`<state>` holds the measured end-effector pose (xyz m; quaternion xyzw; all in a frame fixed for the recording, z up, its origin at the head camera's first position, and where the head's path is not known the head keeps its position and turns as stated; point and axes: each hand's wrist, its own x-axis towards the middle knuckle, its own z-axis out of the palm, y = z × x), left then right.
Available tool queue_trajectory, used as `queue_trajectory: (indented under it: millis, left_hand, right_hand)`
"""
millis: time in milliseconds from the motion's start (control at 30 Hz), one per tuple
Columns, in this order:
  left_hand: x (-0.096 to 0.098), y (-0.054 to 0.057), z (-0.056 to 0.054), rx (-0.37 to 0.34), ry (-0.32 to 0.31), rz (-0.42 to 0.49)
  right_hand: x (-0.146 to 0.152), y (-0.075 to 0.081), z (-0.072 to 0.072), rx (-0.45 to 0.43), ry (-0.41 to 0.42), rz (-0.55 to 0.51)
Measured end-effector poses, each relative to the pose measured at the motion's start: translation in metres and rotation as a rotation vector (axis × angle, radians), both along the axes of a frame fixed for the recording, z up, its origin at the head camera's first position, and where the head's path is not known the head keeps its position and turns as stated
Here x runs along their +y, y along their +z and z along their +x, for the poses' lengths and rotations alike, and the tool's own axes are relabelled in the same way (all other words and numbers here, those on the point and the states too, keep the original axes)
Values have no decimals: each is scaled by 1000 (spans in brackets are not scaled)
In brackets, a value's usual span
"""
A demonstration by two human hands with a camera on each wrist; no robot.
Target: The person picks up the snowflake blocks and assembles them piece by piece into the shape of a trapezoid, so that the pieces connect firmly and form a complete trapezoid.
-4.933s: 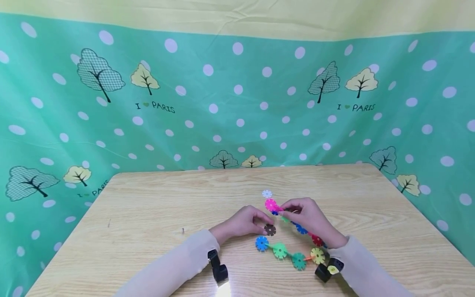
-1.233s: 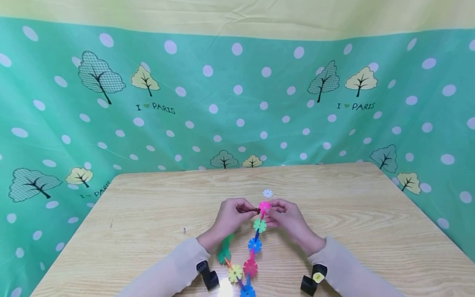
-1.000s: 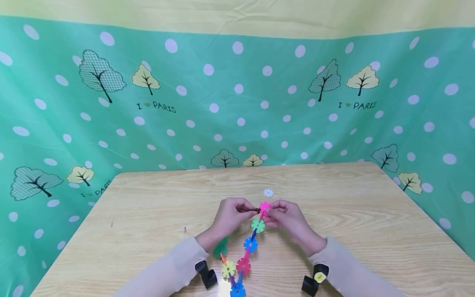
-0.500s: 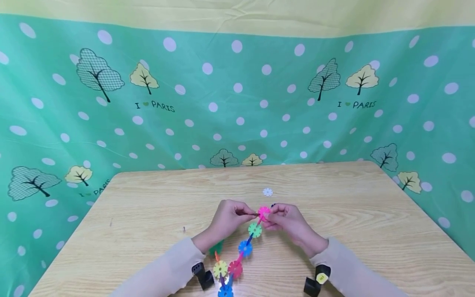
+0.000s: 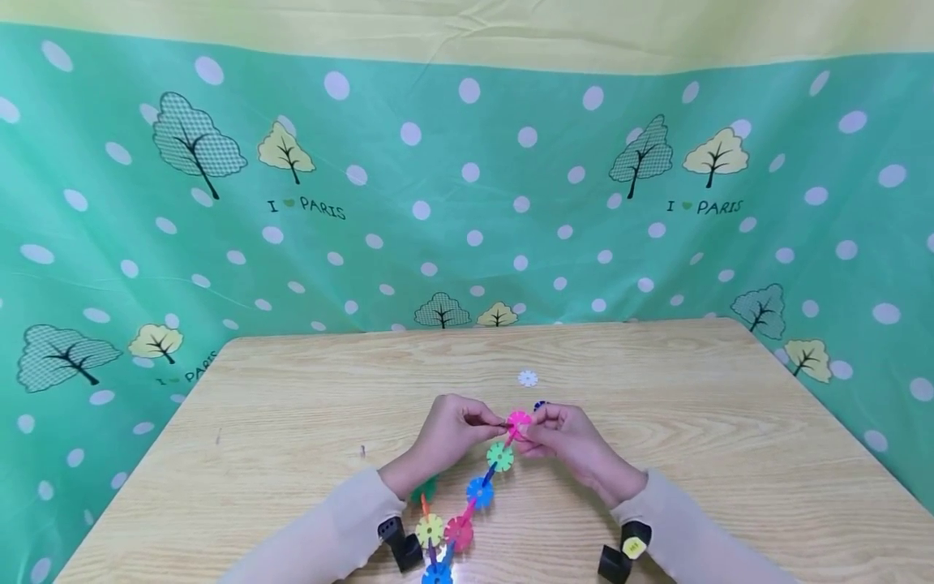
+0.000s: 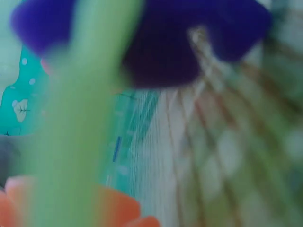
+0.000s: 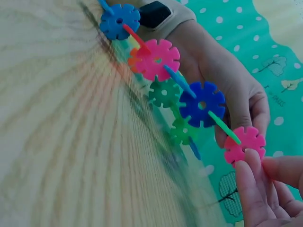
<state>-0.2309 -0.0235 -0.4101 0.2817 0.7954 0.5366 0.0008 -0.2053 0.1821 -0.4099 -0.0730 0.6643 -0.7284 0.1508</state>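
Observation:
My left hand [image 5: 448,426] pinches a brown snowflake disc [image 5: 503,423], seen edge-on and mostly covered by the fingers. It touches the pink snowflake disc [image 5: 519,425], which my right hand [image 5: 569,438] pinches between thumb and fingers. From the pink disc a chain of interlocked notched discs hangs down: a light green disc [image 5: 499,457], a blue disc [image 5: 479,492], a red-pink disc [image 5: 459,533] and another blue disc [image 5: 437,574]. There it bends back up through a yellow disc [image 5: 430,530] to a green disc [image 5: 425,489], partly behind my left wrist.
On the wooden table [image 5: 292,405] a white disc [image 5: 528,379] lies beyond the hands. A dark blue disc [image 5: 541,405] shows behind my right fingers. A tiny dark bit [image 5: 362,450] lies to the left. A polka-dot curtain [image 5: 467,203] hangs behind.
The left hand has brought the brown disc up to the pink one. Over the last second both hands sank slightly, the chain's lower part swung left, and the dark blue disc came into view.

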Motion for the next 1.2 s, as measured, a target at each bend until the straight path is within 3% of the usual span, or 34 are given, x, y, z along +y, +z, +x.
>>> queue_trajectory:
  millis: [400,600,933,1133,1200]
  left_hand:
    - [-1,0,2,-214,-118,20]
    - [-6,2,-3,-253,-143,-32]
    - [-21,8,-30,-228,-128,-34]
    - [-18,8,-58,-240,-185,-56]
    - [-15,14,-63,-241,-214,-64]
  right_hand:
    - [14,5,-4,47,132,251]
    - [19,-1,-7,26,184,252]
    - [28,-10,-6,-9,245,189]
    - [31,-16,-8,-18,249,183]
    - [32,-18,-9,-22,256,191]
